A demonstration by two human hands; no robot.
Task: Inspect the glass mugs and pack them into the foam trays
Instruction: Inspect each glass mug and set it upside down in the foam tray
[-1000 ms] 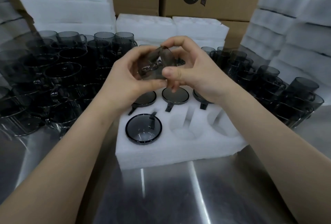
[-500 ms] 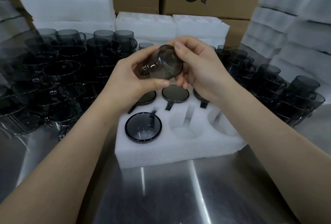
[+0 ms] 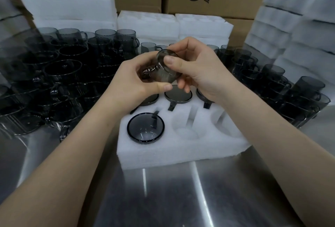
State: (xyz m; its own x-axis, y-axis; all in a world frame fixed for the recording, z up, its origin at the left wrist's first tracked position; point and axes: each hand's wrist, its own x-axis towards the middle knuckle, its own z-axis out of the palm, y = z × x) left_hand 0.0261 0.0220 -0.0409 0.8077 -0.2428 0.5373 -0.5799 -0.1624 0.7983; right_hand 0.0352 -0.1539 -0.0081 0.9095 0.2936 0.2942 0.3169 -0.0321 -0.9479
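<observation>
Head view: we hold one smoky grey glass mug (image 3: 163, 74) in the air, above the white foam tray (image 3: 181, 152) that lies on the steel tabletop (image 3: 163, 199). Our left hand (image 3: 130, 83) grips its side, and our right hand (image 3: 203, 74) pinches its round end with curled fingers (image 3: 172, 61). Four more grey mugs (image 3: 146, 128) sit in the tray pockets.

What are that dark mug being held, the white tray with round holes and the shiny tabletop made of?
The mug looks like smoke-grey tinted glass, glossy: it is see-through with bright glints. The tray looks like soft white foam, matte, with a fuzzy surface. The tabletop seems brushed stainless steel: grey, with streaked light reflections.
</observation>
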